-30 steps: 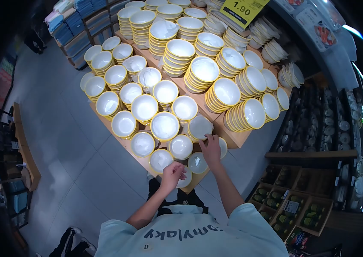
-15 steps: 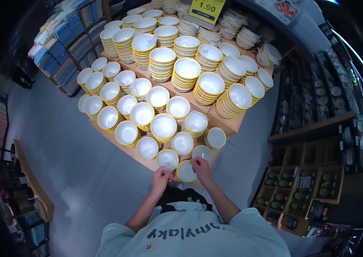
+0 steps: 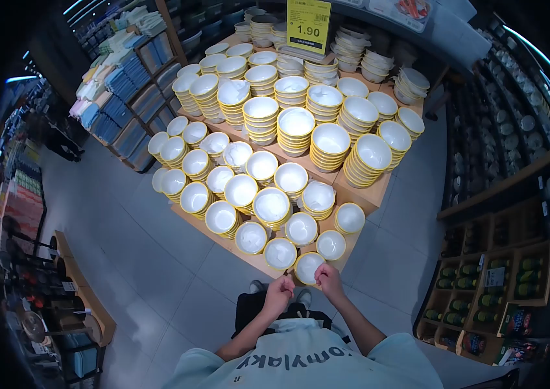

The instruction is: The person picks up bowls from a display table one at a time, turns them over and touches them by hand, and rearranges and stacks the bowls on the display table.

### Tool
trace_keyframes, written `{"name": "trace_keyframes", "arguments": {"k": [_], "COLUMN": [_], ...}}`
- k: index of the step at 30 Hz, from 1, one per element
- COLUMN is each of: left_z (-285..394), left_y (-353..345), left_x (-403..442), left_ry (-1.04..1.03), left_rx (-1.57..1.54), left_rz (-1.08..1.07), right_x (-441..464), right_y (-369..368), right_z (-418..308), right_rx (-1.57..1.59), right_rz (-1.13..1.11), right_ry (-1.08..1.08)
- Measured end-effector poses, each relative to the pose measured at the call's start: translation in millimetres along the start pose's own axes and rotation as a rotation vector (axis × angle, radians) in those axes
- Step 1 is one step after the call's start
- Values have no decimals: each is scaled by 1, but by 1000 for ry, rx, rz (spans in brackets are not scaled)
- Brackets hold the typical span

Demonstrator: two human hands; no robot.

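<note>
My left hand (image 3: 279, 291) is closed, fingers curled together, just in front of the table's near corner. It is nearest a white bowl with a yellow rim (image 3: 281, 253). My right hand (image 3: 329, 279) is also closed, and its fingertips overlap the right edge of the front corner bowl (image 3: 307, 266). Whether they touch that bowl, I cannot tell. Anything inside either hand is hidden. Behind these stand several stacks of similar yellow-rimmed bowls (image 3: 272, 205), some with whitish wrapping inside.
A raised wooden tier (image 3: 360, 194) carries taller bowl stacks and a yellow price sign (image 3: 308, 27). Folded towels (image 3: 126, 84) fill a shelf at left. Boxed jars (image 3: 463, 283) stand at right, and a low wooden shelf (image 3: 90, 305) at lower left.
The camera view has shifted, so the display sits further right and lower. Both hands have drawn back toward my body relative to the bowls; both remain closed.
</note>
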State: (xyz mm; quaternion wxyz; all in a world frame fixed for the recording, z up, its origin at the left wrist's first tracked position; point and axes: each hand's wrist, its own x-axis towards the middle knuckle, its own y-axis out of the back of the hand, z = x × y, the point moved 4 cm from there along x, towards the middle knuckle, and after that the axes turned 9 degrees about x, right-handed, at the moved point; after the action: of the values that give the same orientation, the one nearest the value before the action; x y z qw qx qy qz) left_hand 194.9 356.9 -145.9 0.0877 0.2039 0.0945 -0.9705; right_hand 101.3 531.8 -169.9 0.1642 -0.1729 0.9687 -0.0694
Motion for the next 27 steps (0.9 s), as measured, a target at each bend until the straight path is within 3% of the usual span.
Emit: {"name": "trace_keyframes", "arguments": {"k": [4,8,11,16,18,22,27], "left_z": [12,31,41,47,56,81,82], "left_y": [50,129,215,361,416,493,555], "left_x": [4,13,4,-14,-29,-53,-59], "left_ry": [-66,-269,-323,-380,-307,-186,-100], "left_rx": [143,-16,152,174,90,-112,-336], "left_rz": [-7,9,100,276,317,429,586], "right_x": [2,24,47,87,95,130,192], "right_y": [-37,-114,-201,-378,-452,-553,-613], "right_z": [-11,-10,-16,-34,-44,-33,-24], "right_rx": [-149,-224,-184,-335,-366,-293,-190], "right_rz": [28,20,-62,-311,-512,-640,-610], "right_ry": [18,89,167,373,382,445,136]}}
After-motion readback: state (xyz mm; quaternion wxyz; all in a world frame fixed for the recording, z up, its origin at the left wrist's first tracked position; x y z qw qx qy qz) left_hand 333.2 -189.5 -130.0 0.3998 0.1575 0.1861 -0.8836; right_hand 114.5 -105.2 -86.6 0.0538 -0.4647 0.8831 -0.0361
